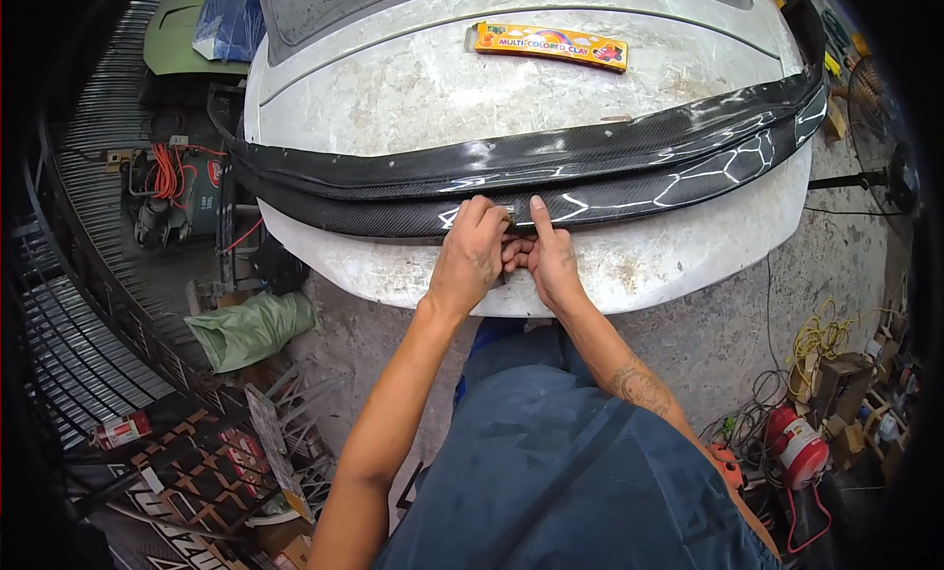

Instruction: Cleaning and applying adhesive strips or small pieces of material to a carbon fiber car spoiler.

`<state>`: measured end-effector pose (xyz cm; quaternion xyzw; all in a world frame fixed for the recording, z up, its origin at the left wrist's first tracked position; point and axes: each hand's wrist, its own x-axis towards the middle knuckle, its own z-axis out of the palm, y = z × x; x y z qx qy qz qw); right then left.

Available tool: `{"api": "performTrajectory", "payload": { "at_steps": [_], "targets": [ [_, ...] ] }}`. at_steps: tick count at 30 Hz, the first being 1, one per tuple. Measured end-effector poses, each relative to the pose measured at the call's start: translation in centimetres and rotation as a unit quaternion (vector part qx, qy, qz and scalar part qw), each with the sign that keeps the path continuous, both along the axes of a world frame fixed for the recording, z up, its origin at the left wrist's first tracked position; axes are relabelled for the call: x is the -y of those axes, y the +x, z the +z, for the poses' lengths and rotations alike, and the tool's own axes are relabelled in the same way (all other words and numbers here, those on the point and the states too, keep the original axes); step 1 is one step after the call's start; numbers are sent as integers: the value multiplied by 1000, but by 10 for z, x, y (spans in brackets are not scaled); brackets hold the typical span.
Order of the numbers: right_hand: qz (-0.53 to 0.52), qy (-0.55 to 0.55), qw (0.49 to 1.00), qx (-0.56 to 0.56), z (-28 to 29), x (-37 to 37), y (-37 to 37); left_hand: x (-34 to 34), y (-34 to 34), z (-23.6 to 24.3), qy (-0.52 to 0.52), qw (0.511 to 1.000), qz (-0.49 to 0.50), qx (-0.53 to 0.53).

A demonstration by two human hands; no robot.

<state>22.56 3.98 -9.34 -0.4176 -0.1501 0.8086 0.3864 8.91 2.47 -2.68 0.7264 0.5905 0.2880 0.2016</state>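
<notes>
Beyond the left hand and right hand lies a yellow box; both hands curl against a black panel, any pinch hard to tell.

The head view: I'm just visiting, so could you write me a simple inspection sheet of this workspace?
Surface: white panel, curved, scuffed, with brownish worn patches.
Job's things: long glossy black part with a woven-looking pattern, lying across the panel.
Clutter: yellow box on the panel, beyond the black part.
Grippers: none, bare hands instead; left hand and right hand close together at the part's near edge, fingers bent. Anything between the fingers is unclear.
Cables: orange cord bundled at left; yellow cord tangled at right.
Surroundings: grey floor, pale green bag at left, red cylinder at lower right.
</notes>
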Motion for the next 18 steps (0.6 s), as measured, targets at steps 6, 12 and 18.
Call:
{"api": "performTrajectory", "payload": {
  "at_steps": [6,12,18],
  "targets": [
    [2,13,1000,-9,3,-2,3,12,-30,9,11,980,187,66],
    [9,25,1000,-3,5,-2,2,27,-42,5,-209,841,271,419],
    [9,25,1000,-6,5,-2,1,22,-40,10,-225,819,247,467]
  ]
}}
